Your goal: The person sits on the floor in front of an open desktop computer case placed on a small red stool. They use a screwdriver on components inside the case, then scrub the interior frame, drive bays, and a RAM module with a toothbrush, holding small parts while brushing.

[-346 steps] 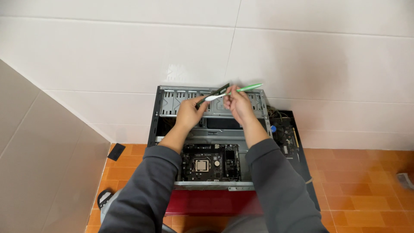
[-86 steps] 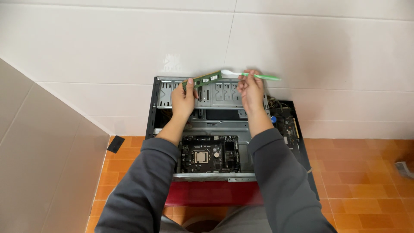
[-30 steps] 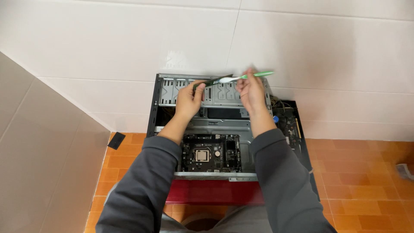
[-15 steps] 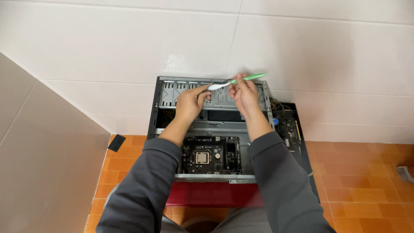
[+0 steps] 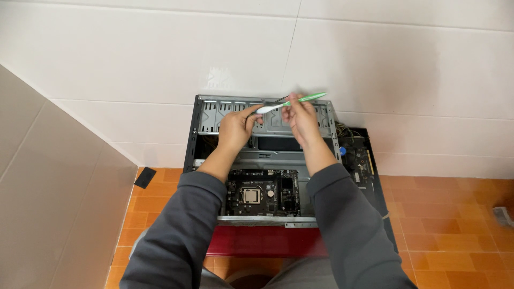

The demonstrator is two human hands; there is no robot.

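Right hand [image 5: 301, 115] pinches the green-and-white toothbrush [image 5: 290, 102], long axis 2-to-8 o'clock, bristle end toward the left hand [image 5: 235, 126], which grips a small dark part I can't identify, both hands close together above the open computer case [image 5: 210, 115].
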